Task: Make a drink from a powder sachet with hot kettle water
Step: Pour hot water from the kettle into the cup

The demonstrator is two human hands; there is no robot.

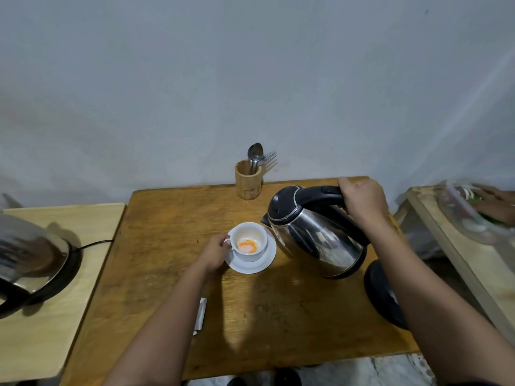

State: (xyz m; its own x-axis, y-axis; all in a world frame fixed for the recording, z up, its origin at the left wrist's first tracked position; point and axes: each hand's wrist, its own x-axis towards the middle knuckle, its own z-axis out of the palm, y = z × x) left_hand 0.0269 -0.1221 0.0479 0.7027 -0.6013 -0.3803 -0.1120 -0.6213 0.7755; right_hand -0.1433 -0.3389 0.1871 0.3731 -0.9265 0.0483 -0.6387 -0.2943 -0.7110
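Note:
A white cup [249, 240] stands on a white saucer [256, 264] in the middle of the wooden table [167, 246]. Orange and white powder lies in the cup's bottom. My left hand [213, 252] grips the cup's handle on its left side. My right hand [362, 201] is closed around the black handle of a steel kettle [317, 235], which hangs tilted above the table with its spout close to the cup's right rim. No water is visibly flowing. The black kettle base [379, 291] sits under my right forearm. A white sachet [201, 313] lies near the front, partly behind my left arm.
A wooden holder [248, 181] with spoons and a fork stands at the table's back edge by the wall. On the left, a lighter table carries a blurred metal appliance [33, 263] with a cord. On the right, a shelf holds a clear plastic container [473, 213].

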